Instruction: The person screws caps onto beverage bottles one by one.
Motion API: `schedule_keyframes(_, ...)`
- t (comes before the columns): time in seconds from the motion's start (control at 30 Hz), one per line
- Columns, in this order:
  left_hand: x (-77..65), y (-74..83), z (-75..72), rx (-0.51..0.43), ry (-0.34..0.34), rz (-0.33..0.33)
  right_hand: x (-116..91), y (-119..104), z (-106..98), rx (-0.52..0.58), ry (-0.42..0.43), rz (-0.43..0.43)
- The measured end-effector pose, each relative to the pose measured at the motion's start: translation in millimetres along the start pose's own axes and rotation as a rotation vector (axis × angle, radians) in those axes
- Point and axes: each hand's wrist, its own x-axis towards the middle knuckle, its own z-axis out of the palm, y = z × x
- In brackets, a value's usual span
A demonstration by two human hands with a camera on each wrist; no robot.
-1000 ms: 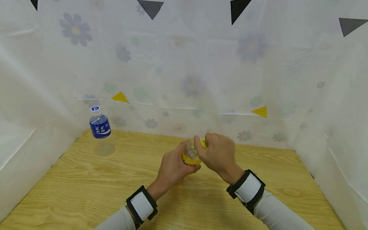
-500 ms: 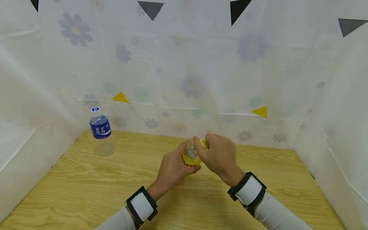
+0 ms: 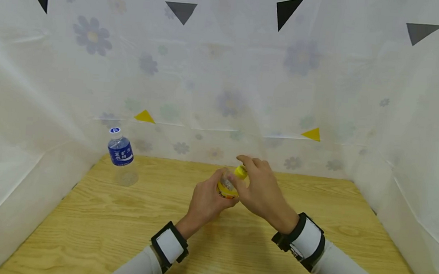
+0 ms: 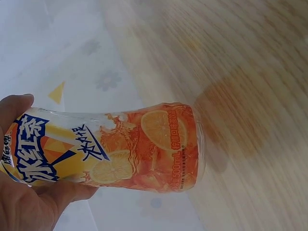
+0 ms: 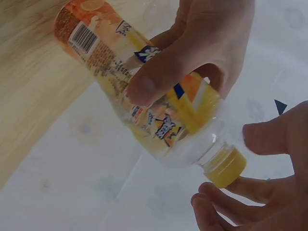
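Observation:
My left hand (image 3: 207, 199) grips a clear plastic drink bottle (image 3: 226, 192) around its middle, with the thumb on one side and fingers on the other. In the left wrist view the bottle (image 4: 144, 149) has an orange and yellow label printed with lemon slices; its base faces the table. A yellow cap (image 5: 225, 167) sits on the bottle's neck. Around that cap, my right hand (image 3: 263, 195) has its fingers spread; in the right wrist view the thumb stands apart from it, while a finger lies close beneath. Whether that finger touches the cap, I cannot tell.
A clear bottle with a blue label (image 3: 121, 153) and white cap stands upright at the table's back left. The wooden table (image 3: 117, 228) is enclosed by pale flowered sheeting (image 3: 209, 79) at the back and both sides.
My right hand has loosened from the cap: its curled fingers have straightened and spread, and the wrist has shifted slightly right and down. The left hand still holds the bottle in place.

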Motion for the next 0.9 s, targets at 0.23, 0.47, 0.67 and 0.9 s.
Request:
schedule_keyframes(0.23, 1.0, -3.2, 0.3, 0.001, 0.002, -0.012, -1.8, -6.6, -1.9, 0.014, -0.024, -0.029)
schedule_keyframes(0.47, -0.3, -3.8, 0.1, -0.011, 0.001, -0.004, -1.2, -5.8, -1.9, 0.034, -0.012, -0.024)
schedule_keyframes(0.67, -0.8, -4.3, 1.1, -0.011, 0.001, -0.005, -0.9, -5.6, -3.6, 0.046, -0.006, -0.026)
schedule_keyframes(0.9, -1.3, -3.3, 0.9, -0.006, -0.002, -0.008, -0.2, -4.8, -2.2, 0.025, 0.017, -0.029)
